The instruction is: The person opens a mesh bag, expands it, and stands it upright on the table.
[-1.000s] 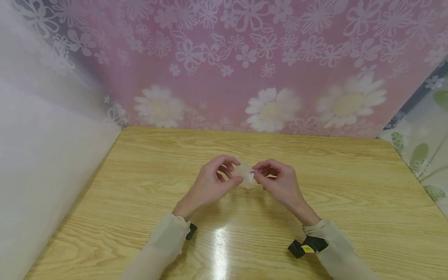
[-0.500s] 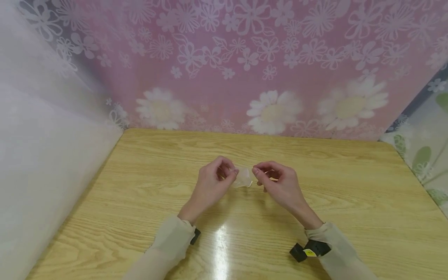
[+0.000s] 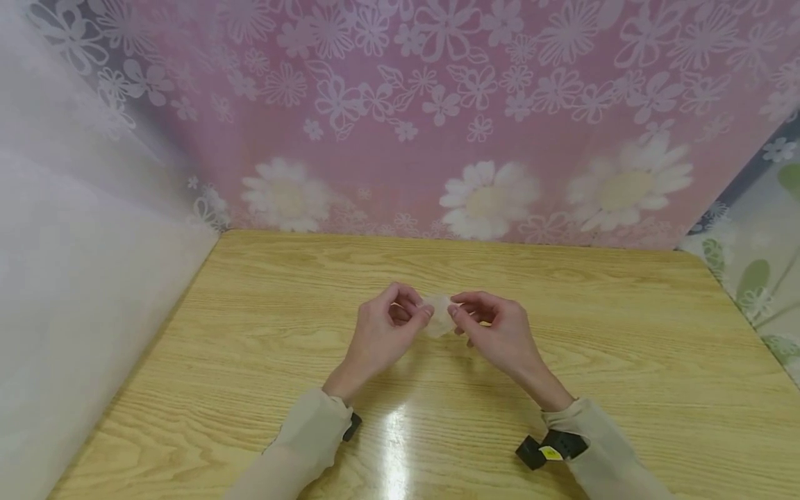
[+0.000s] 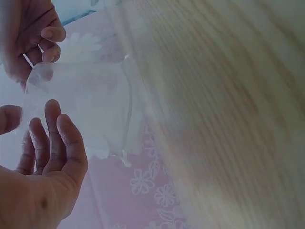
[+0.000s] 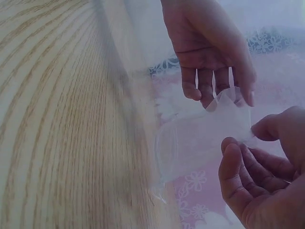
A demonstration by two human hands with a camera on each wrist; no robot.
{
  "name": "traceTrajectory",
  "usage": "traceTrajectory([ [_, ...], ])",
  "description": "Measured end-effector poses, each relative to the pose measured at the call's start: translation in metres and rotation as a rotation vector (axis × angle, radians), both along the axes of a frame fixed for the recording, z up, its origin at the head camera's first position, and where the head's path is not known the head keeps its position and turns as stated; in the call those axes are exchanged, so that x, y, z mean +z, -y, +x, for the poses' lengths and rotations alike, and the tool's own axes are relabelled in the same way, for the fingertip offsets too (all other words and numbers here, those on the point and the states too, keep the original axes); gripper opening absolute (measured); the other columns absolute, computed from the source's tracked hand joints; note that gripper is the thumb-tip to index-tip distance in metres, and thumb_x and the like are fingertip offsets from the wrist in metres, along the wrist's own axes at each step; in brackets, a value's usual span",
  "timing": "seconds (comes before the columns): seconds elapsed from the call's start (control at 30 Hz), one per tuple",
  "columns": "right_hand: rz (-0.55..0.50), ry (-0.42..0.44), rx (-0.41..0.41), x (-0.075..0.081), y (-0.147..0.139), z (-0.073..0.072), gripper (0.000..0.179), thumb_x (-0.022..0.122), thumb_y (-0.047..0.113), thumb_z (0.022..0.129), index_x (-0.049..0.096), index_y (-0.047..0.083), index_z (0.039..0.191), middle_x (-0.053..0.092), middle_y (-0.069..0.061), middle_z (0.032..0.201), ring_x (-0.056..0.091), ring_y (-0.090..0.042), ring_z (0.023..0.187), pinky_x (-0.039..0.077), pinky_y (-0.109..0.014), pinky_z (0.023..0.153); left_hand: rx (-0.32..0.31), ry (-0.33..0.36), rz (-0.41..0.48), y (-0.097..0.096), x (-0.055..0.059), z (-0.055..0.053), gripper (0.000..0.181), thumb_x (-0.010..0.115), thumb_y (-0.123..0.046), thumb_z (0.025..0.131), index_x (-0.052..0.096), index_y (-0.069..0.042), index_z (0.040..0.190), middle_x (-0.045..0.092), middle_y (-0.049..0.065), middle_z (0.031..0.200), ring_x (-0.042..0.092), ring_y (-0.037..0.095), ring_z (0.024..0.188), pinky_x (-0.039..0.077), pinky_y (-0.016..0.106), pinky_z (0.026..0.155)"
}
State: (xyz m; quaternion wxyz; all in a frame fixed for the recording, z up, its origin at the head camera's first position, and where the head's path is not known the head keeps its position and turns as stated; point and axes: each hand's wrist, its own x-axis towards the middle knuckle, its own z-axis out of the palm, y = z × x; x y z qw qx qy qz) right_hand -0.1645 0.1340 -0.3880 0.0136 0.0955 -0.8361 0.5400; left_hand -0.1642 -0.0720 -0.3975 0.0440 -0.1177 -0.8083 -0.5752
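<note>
1. Head view: white sheet (image 3: pixel 94 243) stands at the extreme left, well apart from the bag (image 3: pixel 439 319).
2. Left sleeve (image 3: pixel 306 430), pale, lies to the left of the bag, nearer the wearer. A black unit (image 3: pixel 353 426) shows at its cuff.
3. Left hand (image 3: pixel 384 330) adjoins the bag on its left side. Thumb and fingers are curled, pinching the bag's edge.
4. Bag: translucent, thin, positioned between both hands and above the table (image 3: pixel 375 260). Left wrist view shows a raised line across its end away from the hands. Right wrist view shows folded flaps beside the left hand.
5. Pink cloth (image 3: pixel 375 167), printed with flowers, rises behind the bag, beyond the table's far edge.
6. Right hand (image 3: pixel 503 333) adjoins the bag on its right side. Thumb and fingers pinch the edge there.
7. Camera (image 3: pixel 531 453), black, sits right of the bag and nearer the wearer, next to a yellow label (image 3: pixel 551 453).
8. Right sleeve (image 3: pixel 609 451) lies farther right of the bag.
9. Leaf-print cloth (image 3: pixel 771 278) stands at the extreme right, well apart from the bag.
</note>
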Motion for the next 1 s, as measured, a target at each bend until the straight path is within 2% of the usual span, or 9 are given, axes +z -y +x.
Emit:
traceTrajectory([
  [0.1,-0.007,-0.026,0.004,-0.0005,-0.0005,0.0003,0.023,0.072,0.018,0.097,0.074,0.005,0.116,0.075,-0.016,0.092,0.073,-0.018,0.07,0.06,-0.036,0.056,0.0,0.001,-0.034,0.0007,0.0006,-0.0003,0.015,0.072,-0.035,0.096,0.067,-0.021,0.099,0.069,-0.005,0.083,0.068,0.01,0.076,0.058,0.028,0.073],
  [0.2,-0.017,-0.045,0.005,-0.0014,-0.0005,-0.0004,0.021,0.073,0.013,0.096,0.074,0.005,0.114,0.075,-0.017,0.092,0.073,-0.016,0.07,0.06,-0.034,0.056,0.016,-0.035,-0.079,0.0019,0.0012,-0.0016,0.013,0.072,-0.033,0.096,0.07,-0.02,0.098,0.066,-0.003,0.081,0.065,0.011,0.075,0.058,0.026,0.07],
  [0.33,-0.033,-0.067,0.005,-0.0015,-0.0001,-0.0016,0.02,0.073,0.007,0.093,0.074,0.003,0.113,0.074,-0.018,0.092,0.073,-0.016,0.071,0.06,-0.032,0.056,0.026,-0.069,-0.134,0.0039,0.0025,-0.0024,0.014,0.072,-0.028,0.097,0.076,-0.016,0.102,0.065,0.002,0.095,0.067,0.011,0.082,0.059,0.024,0.071],
  [0.47,-0.047,-0.083,0.001,-0.0018,0.0,-0.0019,0.02,0.073,0.004,0.093,0.074,0.002,0.113,0.074,-0.018,0.093,0.073,-0.018,0.073,0.061,-0.031,0.058,-0.006,-0.062,-0.166,0.0057,0.0034,-0.0018,0.018,0.071,-0.027,0.098,0.077,-0.015,0.11,0.068,0.007,0.114,0.071,0.015,0.09,0.06,0.023,0.074],
  [0.57,-0.047,-0.092,-0.006,-0.0025,-0.0002,-0.002,0.02,0.074,0.005,0.093,0.075,0.003,0.113,0.074,-0.018,0.093,0.072,-0.018,0.074,0.061,-0.031,0.059,-0.024,-0.049,-0.178,0.007,0.0035,-0.0015,0.019,0.072,-0.026,0.097,0.078,-0.014,0.112,0.07,0.008,0.117,0.072,0.017,0.092,0.06,0.024,0.075],
  [0.83,-0.06,-0.091,-0.013,-0.0017,0.0001,-0.001,0.02,0.074,0.005,0.093,0.075,0.002,0.112,0.075,-0.018,0.095,0.07,-0.009,0.073,0.062,-0.031,0.061,-0.047,-0.007,-0.229,0.0102,0.0025,-0.0019,0.024,0.068,-0.035,0.099,0.076,-0.019,0.115,0.075,-0.001,0.097,0.072,0.012,0.083,0.058,0.025,0.069],
  [1.0,-0.065,-0.099,-0.01,-0.0021,0.0006,-0.0014,0.02,0.074,0.007,0.093,0.075,0.002,0.112,0.075,-0.017,0.095,0.071,-0.015,0.075,0.061,-0.029,0.061,-0.027,-0.015,-0.201,0.008,0.0003,-0.0027,0.022,0.069,-0.03,0.1,0.078,-0.014,0.113,0.079,-0.001,0.097,0.072,0.011,0.082,0.058,0.024,0.068],
])
